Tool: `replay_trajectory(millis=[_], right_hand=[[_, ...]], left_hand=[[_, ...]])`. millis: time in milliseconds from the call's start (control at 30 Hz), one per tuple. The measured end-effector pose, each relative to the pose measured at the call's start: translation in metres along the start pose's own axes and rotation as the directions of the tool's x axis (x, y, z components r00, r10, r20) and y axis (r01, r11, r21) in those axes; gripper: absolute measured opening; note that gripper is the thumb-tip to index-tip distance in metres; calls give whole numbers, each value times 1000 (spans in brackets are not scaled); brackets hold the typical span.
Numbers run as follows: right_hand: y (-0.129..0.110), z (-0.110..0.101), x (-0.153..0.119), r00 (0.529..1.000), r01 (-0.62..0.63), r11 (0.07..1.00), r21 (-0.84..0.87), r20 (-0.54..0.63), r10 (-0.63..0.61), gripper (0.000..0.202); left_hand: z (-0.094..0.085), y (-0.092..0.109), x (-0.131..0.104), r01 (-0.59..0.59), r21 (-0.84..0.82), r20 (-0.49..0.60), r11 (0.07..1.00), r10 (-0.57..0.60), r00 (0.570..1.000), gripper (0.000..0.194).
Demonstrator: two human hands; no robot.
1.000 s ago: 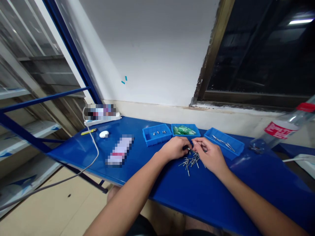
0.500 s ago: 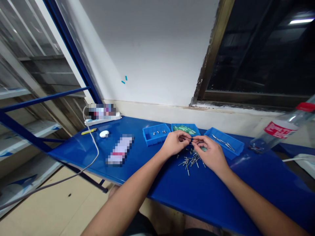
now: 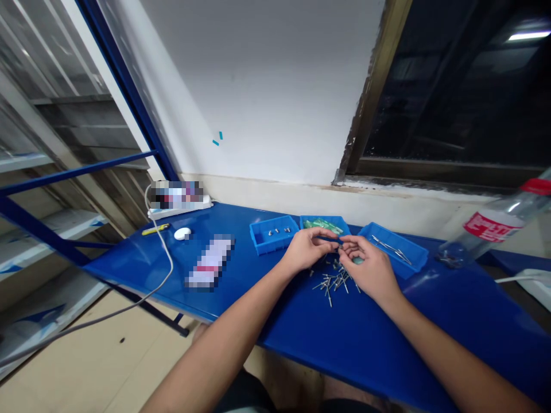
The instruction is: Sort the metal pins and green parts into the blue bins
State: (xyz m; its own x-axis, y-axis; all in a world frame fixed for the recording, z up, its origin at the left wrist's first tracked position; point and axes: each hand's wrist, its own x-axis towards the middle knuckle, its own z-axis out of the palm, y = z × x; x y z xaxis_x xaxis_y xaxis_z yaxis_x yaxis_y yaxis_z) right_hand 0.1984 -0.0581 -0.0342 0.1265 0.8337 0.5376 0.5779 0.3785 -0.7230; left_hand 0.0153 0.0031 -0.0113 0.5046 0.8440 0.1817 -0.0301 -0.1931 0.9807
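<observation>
My left hand and my right hand meet fingertip to fingertip above the desk. Both are closed in a pinch, and whatever small piece sits between the fingertips is too tiny and hidden to name. Just below them lies a loose pile of thin metal pins that look like blind rivets. A pale green scrap shows at my right fingers; whether it is held I cannot tell. Behind my hands stands a blue bin with green plastic packets, partly covered by my left hand.
Left of it, a blue bin holds a few short metal parts. The right blue bin contains long thin rods. A plastic bottle leans at far right. On the left lie a blurred-out phone-shaped object, white oval object, yellow cutter and cable.
Both pinched hands have shifted very slightly to the right, with fingertips still together. The pile and the bins stay where they were.
</observation>
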Motion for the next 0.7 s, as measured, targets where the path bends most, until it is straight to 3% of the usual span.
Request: replay_trajectory(millis=[100,233,400,567,700], right_hand=[[0,-2,1,1000,24,1000,-10,-2,-24,20],[1,-4,1,1000,20,997,73,13,-21,19],[-1,-4,1,995,91,995,50,46,-93,15],[1,-1,-1,998,-49,991,122,38,44,24],[7,1,-1,995,-90,985,149,45,84,31]], left_hand=[[-1,5,-3,-31,134,-30,990,35,999,38],[0,12,-8,-7,313,64,950,-14,998,39],[0,7,-6,-22,271,93,962,-3,996,31],[-3,-1,-2,-26,336,54,942,8,998,24],[-5,-1,-2,-89,424,76,901,63,995,23]])
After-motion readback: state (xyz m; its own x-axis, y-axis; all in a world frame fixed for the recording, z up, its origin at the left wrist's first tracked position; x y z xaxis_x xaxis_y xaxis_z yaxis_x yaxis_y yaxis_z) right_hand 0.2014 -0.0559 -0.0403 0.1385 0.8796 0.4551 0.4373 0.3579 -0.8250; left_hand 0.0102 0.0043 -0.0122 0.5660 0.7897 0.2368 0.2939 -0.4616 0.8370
